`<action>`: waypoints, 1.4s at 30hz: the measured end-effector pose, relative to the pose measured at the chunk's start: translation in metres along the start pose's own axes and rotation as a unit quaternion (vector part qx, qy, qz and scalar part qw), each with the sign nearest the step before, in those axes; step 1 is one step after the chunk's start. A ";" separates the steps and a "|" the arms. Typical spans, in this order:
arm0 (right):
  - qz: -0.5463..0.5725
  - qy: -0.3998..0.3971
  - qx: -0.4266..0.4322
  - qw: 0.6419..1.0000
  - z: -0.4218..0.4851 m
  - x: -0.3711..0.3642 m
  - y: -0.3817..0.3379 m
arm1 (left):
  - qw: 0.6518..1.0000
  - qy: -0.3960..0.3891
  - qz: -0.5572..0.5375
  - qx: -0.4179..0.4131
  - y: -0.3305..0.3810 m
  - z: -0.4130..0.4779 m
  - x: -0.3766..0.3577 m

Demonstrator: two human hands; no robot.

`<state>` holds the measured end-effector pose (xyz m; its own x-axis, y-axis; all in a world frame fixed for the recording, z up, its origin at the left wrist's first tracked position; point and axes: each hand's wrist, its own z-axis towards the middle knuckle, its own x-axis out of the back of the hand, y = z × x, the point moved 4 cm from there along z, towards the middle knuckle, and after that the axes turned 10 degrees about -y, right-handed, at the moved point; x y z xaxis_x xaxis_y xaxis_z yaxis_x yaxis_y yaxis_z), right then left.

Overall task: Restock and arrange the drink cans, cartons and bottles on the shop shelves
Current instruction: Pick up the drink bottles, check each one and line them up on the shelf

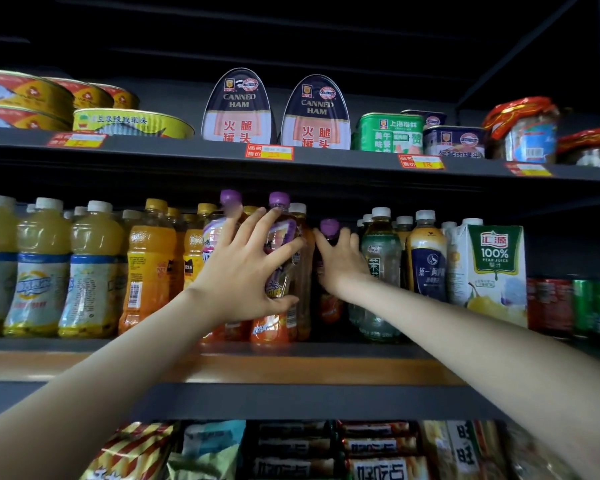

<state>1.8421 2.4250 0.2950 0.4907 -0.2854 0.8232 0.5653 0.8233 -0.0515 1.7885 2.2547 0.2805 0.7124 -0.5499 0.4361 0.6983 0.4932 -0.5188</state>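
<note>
Middle shelf (326, 351), drinks row. Left hand (246, 268) grips a purple-capped bottle (282, 233), fingers spread round its front. Right hand (340, 261) curls round the neck of a dark bottle (329, 228) (cap also purple) standing deeper in, just beside the tea bottles (378, 244).

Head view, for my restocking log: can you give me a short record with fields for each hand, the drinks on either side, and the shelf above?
left: the left hand grips the front purple-capped bottle, fingers spread round it
right: the right hand grips the rear purple-capped bottle near its neck, further back
to the left: orange bottles, yellow bottles
to the right: tea bottle, pear juice carton, red cans
shelf above: canned ham tins, fish tins
</note>
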 end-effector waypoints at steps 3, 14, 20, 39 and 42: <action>0.040 -0.023 0.021 0.999 -0.012 0.005 0.000 | 1.000 -0.006 -0.002 0.004 0.001 0.000 0.002; 0.077 0.053 0.092 0.991 -0.080 0.031 0.004 | 0.998 -0.012 -0.033 0.053 0.017 -0.009 0.006; 0.117 0.140 0.086 0.979 -0.135 0.060 0.011 | 0.991 0.036 -0.105 0.079 0.035 -0.021 0.020; 0.624 0.133 -0.016 0.770 -0.405 -0.012 0.028 | 0.367 -0.084 -0.837 0.397 0.250 -0.233 0.075; 0.650 0.038 -0.082 0.754 -0.442 -0.063 0.019 | 0.237 -0.031 -0.837 0.493 0.280 -0.275 0.076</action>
<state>2.1150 2.2420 -0.0078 0.7338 0.6792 -0.0175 -0.3553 0.3616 -0.8620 2.0189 2.1653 -0.0336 -0.6411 -0.5354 -0.5499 -0.3380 -0.4463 0.8286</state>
